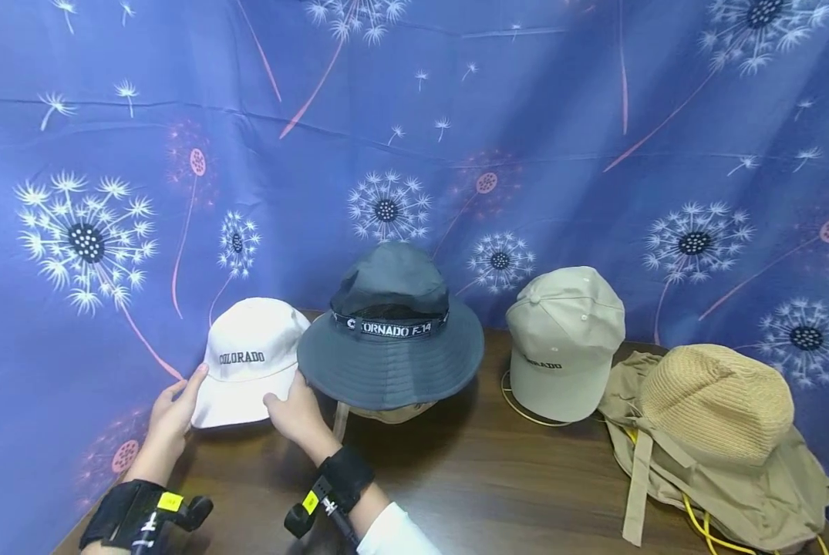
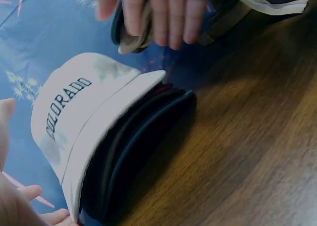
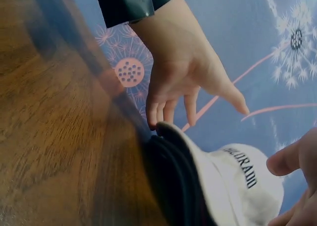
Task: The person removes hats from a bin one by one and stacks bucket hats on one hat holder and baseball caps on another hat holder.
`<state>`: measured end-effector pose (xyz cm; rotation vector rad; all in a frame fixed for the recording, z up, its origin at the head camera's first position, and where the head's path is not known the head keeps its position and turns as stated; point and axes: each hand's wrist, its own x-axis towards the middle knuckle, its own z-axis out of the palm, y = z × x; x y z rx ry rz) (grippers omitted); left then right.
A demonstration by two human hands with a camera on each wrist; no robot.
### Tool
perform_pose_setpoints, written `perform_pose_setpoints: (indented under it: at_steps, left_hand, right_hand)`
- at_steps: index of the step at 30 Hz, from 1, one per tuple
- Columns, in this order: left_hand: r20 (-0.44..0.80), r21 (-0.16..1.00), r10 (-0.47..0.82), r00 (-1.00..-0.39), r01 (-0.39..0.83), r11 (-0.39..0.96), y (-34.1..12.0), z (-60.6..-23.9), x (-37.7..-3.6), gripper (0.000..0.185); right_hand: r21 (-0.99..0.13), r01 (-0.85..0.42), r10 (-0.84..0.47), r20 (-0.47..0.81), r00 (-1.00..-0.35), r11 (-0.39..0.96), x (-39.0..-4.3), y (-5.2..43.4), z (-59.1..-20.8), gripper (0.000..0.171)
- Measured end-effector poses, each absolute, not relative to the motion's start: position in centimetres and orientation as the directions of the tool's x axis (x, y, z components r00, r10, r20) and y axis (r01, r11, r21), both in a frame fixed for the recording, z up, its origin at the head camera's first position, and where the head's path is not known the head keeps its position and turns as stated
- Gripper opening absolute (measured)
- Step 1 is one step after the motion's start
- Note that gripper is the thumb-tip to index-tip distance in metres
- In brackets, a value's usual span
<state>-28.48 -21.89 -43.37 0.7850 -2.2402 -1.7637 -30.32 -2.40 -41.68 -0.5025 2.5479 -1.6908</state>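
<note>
At the left of the table, a white cap [image 1: 254,347] lettered COLORADO sits brim forward. Several dark cap brims [image 2: 143,137] show stacked beneath it in the left wrist view. My left hand [image 1: 173,412] is at the cap's left side, its fingertips by the brim edge. Thumb and fingers are spread in the right wrist view, where that hand [image 3: 181,72] appears above the brim. On the other side, my right hand [image 1: 299,412] is close to the brim's right edge. Straight fingers show on this right hand [image 2: 163,13] in the left wrist view. Contact with the brim is hard to tell.
A dark grey bucket hat [image 1: 389,366] stands just right of my right hand, over a tan hat [image 1: 393,415]. Farther right are a beige cap [image 1: 567,347] and a straw hat [image 1: 719,401] on a khaki hat [image 1: 782,493] with yellow cords. A blue dandelion-print cloth [image 1: 282,193] hangs behind.
</note>
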Motion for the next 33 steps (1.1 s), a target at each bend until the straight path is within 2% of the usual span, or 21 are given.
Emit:
perform_pose_setpoints:
  at_steps: [5, 11, 15, 19, 21, 28, 33]
  left_hand:
    - [-0.226, 0.957, -0.431, -0.874, -0.281, 0.068, -22.1, -43.5, -28.5, 0.11]
    - [-0.247, 0.963, -0.366, -0.897, -0.269, 0.009, -22.6, -43.7, -28.1, 0.105]
    - [-0.225, 0.961, -0.42, -0.879, -0.271, 0.053, -22.5, -43.8, -28.1, 0.098]
    - [-0.193, 0.946, -0.513, -0.836, -0.297, 0.129, -22.5, -43.8, -28.3, 0.084]
    - [-0.19, 0.951, -0.513, -0.837, -0.286, 0.115, -22.7, -43.8, -28.3, 0.079]
    - [-0.191, 0.978, -0.324, -0.927, -0.15, -0.146, -23.2, -44.9, -28.4, 0.084]
    - [-0.154, 0.969, -0.285, -0.946, -0.088, -0.23, -23.4, -45.1, -28.3, 0.08]
  right_hand:
    - [-0.95, -0.245, -0.321, 0.175, -0.931, 0.194, -31.4, -2.5, -42.7, 0.067]
    - [-0.985, -0.109, -0.268, 0.069, -0.961, 0.135, -31.8, -3.0, -42.8, 0.065]
    - [-0.99, -0.092, -0.231, 0.065, -0.971, 0.108, -31.9, -3.2, -42.8, 0.064]
    - [-0.997, -0.058, -0.228, 0.047, -0.973, 0.042, -32.0, -3.5, -42.9, 0.062]
    - [-1.0, -0.01, -0.233, 0.012, -0.972, -0.008, -32.1, -3.7, -43.1, 0.062]
    - [-0.971, 0.134, -0.271, -0.077, -0.959, -0.2, -32.8, -4.0, -44.4, 0.059]
    - [-0.968, 0.109, -0.262, -0.047, -0.964, -0.227, -32.9, -4.4, -44.0, 0.06]
